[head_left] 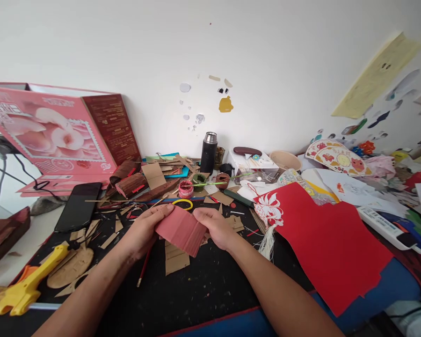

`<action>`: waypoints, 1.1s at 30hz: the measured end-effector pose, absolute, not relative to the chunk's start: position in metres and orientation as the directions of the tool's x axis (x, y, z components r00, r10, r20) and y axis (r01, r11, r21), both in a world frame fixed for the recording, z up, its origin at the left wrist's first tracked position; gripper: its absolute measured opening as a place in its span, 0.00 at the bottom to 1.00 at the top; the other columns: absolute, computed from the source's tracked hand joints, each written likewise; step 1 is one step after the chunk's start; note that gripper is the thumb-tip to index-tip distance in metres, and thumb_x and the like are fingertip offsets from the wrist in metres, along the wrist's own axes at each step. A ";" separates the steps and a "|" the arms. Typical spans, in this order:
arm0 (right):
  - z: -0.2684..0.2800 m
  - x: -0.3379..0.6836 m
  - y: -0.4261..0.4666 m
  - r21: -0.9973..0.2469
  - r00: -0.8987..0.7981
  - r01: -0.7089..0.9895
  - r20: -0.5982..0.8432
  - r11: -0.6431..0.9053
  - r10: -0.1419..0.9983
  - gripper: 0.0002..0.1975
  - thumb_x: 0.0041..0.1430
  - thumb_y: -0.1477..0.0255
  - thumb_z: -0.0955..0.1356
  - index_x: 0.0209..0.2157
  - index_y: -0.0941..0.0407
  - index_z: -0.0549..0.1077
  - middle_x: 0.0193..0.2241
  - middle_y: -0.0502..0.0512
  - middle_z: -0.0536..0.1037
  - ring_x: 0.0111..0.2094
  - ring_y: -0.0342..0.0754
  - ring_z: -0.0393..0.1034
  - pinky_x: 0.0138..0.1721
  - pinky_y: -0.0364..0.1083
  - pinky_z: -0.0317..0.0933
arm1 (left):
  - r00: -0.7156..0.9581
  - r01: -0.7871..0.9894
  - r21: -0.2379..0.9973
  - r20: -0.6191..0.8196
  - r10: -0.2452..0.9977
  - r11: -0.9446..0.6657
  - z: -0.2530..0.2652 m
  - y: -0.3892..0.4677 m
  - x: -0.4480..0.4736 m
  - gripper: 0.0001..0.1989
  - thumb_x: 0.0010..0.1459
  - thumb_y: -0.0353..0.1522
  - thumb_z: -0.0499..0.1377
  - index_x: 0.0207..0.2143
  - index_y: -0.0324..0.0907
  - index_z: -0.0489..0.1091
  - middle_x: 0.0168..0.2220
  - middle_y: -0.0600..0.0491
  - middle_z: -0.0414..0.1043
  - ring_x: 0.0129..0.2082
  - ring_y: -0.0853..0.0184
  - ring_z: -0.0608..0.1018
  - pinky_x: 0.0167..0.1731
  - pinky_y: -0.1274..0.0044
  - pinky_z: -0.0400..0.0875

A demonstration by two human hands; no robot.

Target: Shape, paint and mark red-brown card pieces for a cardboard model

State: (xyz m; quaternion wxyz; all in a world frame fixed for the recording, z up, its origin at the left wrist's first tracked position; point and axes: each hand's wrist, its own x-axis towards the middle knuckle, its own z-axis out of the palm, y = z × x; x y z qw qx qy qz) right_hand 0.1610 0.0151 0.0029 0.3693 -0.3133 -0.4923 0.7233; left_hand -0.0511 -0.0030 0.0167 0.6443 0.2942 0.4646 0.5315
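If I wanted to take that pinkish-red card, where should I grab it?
Probably pinch the lower edge of the pinkish-red card, coming from the near side. The left hand and right hand hold it higher up at its sides, leaving that edge free; its flat shape suits a thumb-and-finger pinch.

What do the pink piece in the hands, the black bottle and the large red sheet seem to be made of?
Pink piece: probably painted cardboard, matte; parallel crease lines run across it. Black bottle: its top looks metal, being shiny silver; the dark body may be coated metal. Large red sheet: paper or felt, matte; even color, little shine.
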 end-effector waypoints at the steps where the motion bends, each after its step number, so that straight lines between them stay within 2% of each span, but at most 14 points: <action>1: 0.003 0.161 0.014 -0.950 -0.540 -0.200 -0.099 -0.242 0.836 0.34 0.51 0.37 0.78 0.27 0.55 0.73 0.18 0.45 0.68 0.16 0.40 0.58 0.16 0.41 0.53 | 0.025 -0.413 0.867 -0.294 0.956 0.277 0.016 -0.003 -0.052 0.23 0.44 0.43 0.81 0.34 0.37 0.82 0.29 0.51 0.79 0.25 0.67 0.75 0.24 0.77 0.67; 5: 0.002 0.159 0.014 -0.959 -0.456 -0.179 -0.118 -0.221 0.882 0.34 0.51 0.36 0.77 0.27 0.54 0.72 0.18 0.44 0.67 0.16 0.40 0.57 0.16 0.42 0.53 | 0.185 -0.458 0.831 -0.258 0.948 0.315 0.019 -0.003 -0.057 0.25 0.51 0.50 0.78 0.36 0.38 0.81 0.27 0.51 0.79 0.23 0.66 0.75 0.23 0.77 0.68; 7: 0.000 0.158 0.017 -0.958 -0.370 -0.200 -0.120 -0.205 0.921 0.34 0.51 0.36 0.76 0.27 0.54 0.72 0.17 0.43 0.66 0.15 0.40 0.56 0.15 0.42 0.51 | 0.259 -0.490 0.820 -0.186 0.948 0.295 0.022 -0.005 -0.057 0.29 0.49 0.56 0.77 0.34 0.40 0.81 0.27 0.50 0.79 0.24 0.64 0.78 0.23 0.76 0.71; 9: -0.002 0.158 0.020 -0.961 -0.304 -0.213 -0.105 -0.175 0.947 0.34 0.52 0.35 0.75 0.27 0.53 0.72 0.17 0.43 0.66 0.14 0.39 0.56 0.14 0.42 0.50 | 0.271 -0.491 0.835 -0.126 0.954 0.250 0.024 -0.007 -0.054 0.30 0.46 0.58 0.78 0.33 0.40 0.80 0.30 0.48 0.81 0.28 0.61 0.81 0.25 0.76 0.74; 13: -0.002 0.159 0.020 -0.986 -0.326 -0.140 -0.038 -0.088 0.945 0.34 0.57 0.35 0.72 0.25 0.53 0.68 0.15 0.44 0.67 0.14 0.40 0.59 0.15 0.42 0.51 | 0.169 -0.432 0.880 -0.135 0.976 0.197 0.025 -0.008 -0.046 0.25 0.46 0.48 0.82 0.33 0.39 0.81 0.28 0.50 0.79 0.25 0.67 0.78 0.23 0.79 0.73; 18: 0.002 0.159 0.015 -0.989 -0.451 -0.102 -0.047 -0.104 0.891 0.35 0.58 0.34 0.71 0.26 0.53 0.68 0.18 0.45 0.70 0.16 0.41 0.64 0.16 0.40 0.51 | 0.001 -0.424 0.891 -0.179 0.984 0.162 0.023 -0.004 -0.044 0.27 0.38 0.46 0.84 0.32 0.39 0.82 0.26 0.53 0.77 0.22 0.69 0.74 0.20 0.78 0.71; 24: 0.003 0.157 0.015 -0.978 -0.441 -0.169 -0.039 -0.125 0.897 0.33 0.58 0.35 0.72 0.29 0.52 0.71 0.16 0.44 0.70 0.14 0.42 0.63 0.15 0.42 0.51 | 0.045 -0.295 0.948 -0.108 0.993 0.117 0.025 -0.005 -0.043 0.24 0.45 0.48 0.80 0.30 0.38 0.81 0.22 0.56 0.71 0.18 0.71 0.70 0.16 0.79 0.66; 27: 0.004 0.157 0.013 -0.975 -0.438 -0.182 -0.039 -0.131 0.898 0.32 0.57 0.35 0.73 0.29 0.51 0.71 0.16 0.44 0.69 0.14 0.43 0.63 0.15 0.43 0.51 | 0.049 -0.354 0.921 -0.156 0.986 0.163 0.024 -0.006 -0.042 0.24 0.43 0.47 0.82 0.31 0.37 0.82 0.23 0.54 0.74 0.19 0.70 0.71 0.19 0.79 0.68; 31: 0.006 0.157 0.011 -0.977 -0.452 -0.178 -0.026 -0.119 0.892 0.32 0.58 0.35 0.73 0.28 0.51 0.70 0.16 0.44 0.69 0.14 0.42 0.61 0.16 0.43 0.50 | 0.016 -0.491 0.845 -0.237 0.971 0.214 0.021 -0.004 -0.042 0.24 0.38 0.40 0.84 0.34 0.36 0.84 0.29 0.48 0.82 0.27 0.65 0.79 0.28 0.77 0.76; 33: 0.009 0.156 0.009 -0.977 -0.457 -0.188 -0.005 -0.102 0.889 0.32 0.58 0.35 0.72 0.27 0.51 0.69 0.16 0.44 0.69 0.14 0.41 0.60 0.16 0.43 0.50 | 0.025 -0.529 0.817 -0.253 0.967 0.228 0.021 -0.004 -0.042 0.23 0.37 0.38 0.85 0.33 0.35 0.84 0.30 0.47 0.83 0.27 0.65 0.81 0.29 0.77 0.77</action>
